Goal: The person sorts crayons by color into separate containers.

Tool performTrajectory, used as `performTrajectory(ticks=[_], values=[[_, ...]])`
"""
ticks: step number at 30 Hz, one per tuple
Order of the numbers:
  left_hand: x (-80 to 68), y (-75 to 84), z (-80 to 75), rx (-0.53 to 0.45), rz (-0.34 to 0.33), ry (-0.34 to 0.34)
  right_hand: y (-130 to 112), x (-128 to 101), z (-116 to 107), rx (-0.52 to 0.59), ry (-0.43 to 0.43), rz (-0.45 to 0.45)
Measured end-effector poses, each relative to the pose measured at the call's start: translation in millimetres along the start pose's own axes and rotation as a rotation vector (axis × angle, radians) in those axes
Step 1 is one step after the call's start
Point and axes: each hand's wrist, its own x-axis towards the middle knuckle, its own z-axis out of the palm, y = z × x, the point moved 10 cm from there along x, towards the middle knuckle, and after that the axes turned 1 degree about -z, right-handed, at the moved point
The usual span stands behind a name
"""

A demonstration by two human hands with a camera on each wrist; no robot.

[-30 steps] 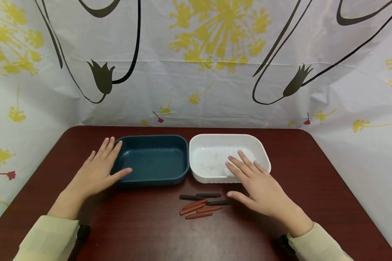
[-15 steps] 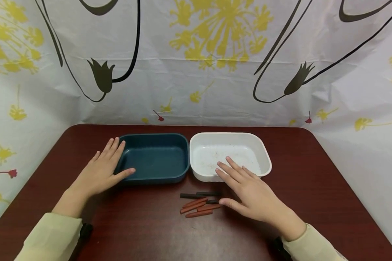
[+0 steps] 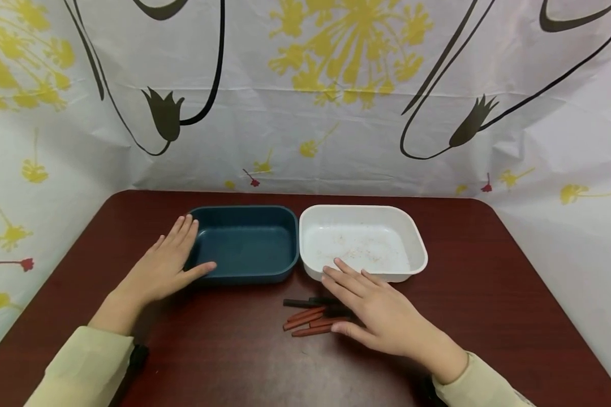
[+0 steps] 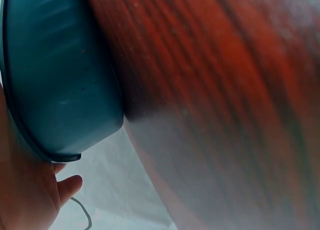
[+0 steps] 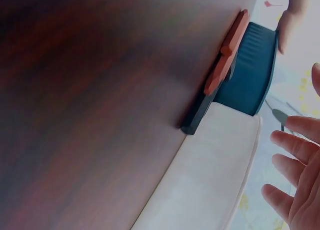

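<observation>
In the head view a dark teal dish [image 3: 244, 249] stands beside a white dish [image 3: 356, 243]. My left hand [image 3: 158, 268] lies at the teal dish's left end, fingers extended, thumb over its front rim. In front of the dishes is a small pile of brown-red crayons [image 3: 301, 321] and black crayons [image 3: 297, 303]. Over the right part of that pile hovers my right hand [image 3: 379, 314], fingers spread and holding nothing; it hides some crayon ends. The right wrist view has the right hand [image 5: 305, 175] above and apart from the white dish [image 5: 210, 165].
Both dishes stand on a dark red-brown table [image 3: 234, 350], near its far edge. Behind and at the sides hangs a white cloth [image 3: 285, 113] printed with flowers. Small brownish specks lie inside the white dish.
My right hand has moved left and toward me, from over the white dish to over the crayons. The left hand stays by the teal dish. The head view shifts slightly.
</observation>
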Motion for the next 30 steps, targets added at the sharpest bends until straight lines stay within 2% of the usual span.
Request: performTrajectory(ticks=[8,19,24,30], values=[[2.3,1.1,1.1,-0.060,0.002,-0.022,-13,3,3,0.026,-0.001,-0.074],[4.4,-1.7,4.9,-0.065,-0.005,-0.029,-30,5,8,0.059,0.013,-0.209],[4.1,-0.6,4.8,-0.076,-0.004,-0.031,-34,7,13,0.114,-0.004,-0.243],[3.0,0.0,2.5,-0.069,-0.001,-0.038,-37,11,21,0.226,-0.067,-0.252]])
